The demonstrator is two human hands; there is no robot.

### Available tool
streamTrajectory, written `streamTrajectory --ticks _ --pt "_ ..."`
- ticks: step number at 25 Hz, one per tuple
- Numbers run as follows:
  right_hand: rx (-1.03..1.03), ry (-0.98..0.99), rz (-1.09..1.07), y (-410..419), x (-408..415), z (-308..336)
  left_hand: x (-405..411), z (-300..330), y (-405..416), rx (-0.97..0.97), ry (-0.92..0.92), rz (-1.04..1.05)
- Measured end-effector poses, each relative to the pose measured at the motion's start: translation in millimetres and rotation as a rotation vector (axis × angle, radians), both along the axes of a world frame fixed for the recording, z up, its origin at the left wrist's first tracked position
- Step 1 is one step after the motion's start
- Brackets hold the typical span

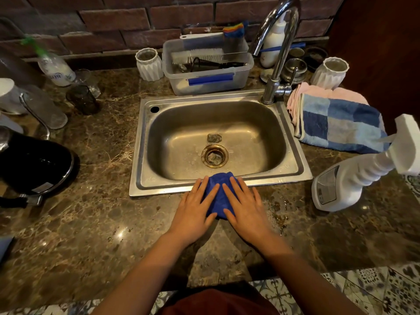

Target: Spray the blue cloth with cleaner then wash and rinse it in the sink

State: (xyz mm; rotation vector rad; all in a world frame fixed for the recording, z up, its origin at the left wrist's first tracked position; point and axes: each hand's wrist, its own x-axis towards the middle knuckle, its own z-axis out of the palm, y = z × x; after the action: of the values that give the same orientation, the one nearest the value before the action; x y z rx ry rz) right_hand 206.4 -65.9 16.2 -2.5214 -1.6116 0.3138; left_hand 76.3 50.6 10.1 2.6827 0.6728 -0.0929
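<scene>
Both hands flat on blue cloth at sink's front edge.

Left hand and right hand, fingers spread, press the bunched blue cloth between them; beyond the fingertips, the sink; spray bottle right of the fingers.

Blue cloth; steel-grey sink; brown marbled counter; blue-checked towel over a pink one; white spray bottle.

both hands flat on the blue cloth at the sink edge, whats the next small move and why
Probably lift the right hand off the blue cloth and reach for the white spray bottle on the counter to its right: neither hand holds the bottle, and the tap shows no water.
</scene>
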Motion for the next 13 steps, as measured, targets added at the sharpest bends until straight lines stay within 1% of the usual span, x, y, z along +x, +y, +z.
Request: streamTrajectory --ticks 2,8,11,13 --pt "-0.073 0.004 0.008 1 -1 -5 2 -6 0 0.012 0.058 0.002" --pt "-0.132 0.051 0.034 -1 2 -11 3 -5 0 0.035 0.174 0.024" --pt "-0.149 0.071 0.039 1 2 -6 4 0 0 0.018 0.180 0.023" --pt "-0.169 0.119 0.024 1 4 2 1 3 2 0.006 0.194 0.017"
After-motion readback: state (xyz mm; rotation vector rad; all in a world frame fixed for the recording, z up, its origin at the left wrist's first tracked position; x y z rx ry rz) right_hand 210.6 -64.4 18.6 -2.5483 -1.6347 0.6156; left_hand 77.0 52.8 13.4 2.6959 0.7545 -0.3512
